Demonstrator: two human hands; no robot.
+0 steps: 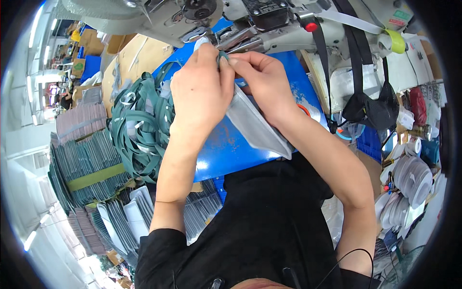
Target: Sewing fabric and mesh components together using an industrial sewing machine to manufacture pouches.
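feeding a grey pouch and green strap toward the sewing machine

**findings, near to far**

holding position noted: person in black top at the lower edge, both forearms reaching up and away to the work. stacks of grey flat pieces point(130, 216) lie low on the left side, with a banded bundle point(91, 176) beyond them.

the blue bench point(226, 149) carries the work. a grey flat pouch point(255, 127) hangs from the hands, its lower corner trailing back toward the body over the bench edge. its upper end is pinched between the two hands, just short of the machine.

left hand point(199, 91): fingers closed, thumb and forefinger pinching the pouch's top edge together with a narrow green strap point(222, 57). right hand point(262, 79): fingers curled shut on the same edge from the other side, fingertips meeting the left hand's. both hands touch each other at the pinch.

a tangled heap of green straps point(142, 127) lies on the bench just left of the left wrist.

furthest, the sewing machine point(250, 24) stands directly beyond the fingertips; the needle area itself is hidden behind the hands.

**judgement on the step**

the step appears to be aligning strap end to pouch edge. done well, the strap would sit square and flush on the edge, the pinch kept tight so neither layer slips, and fingertips kept clear of the machine's foot. the trailing pouch should hang free, not catch the bench edge.
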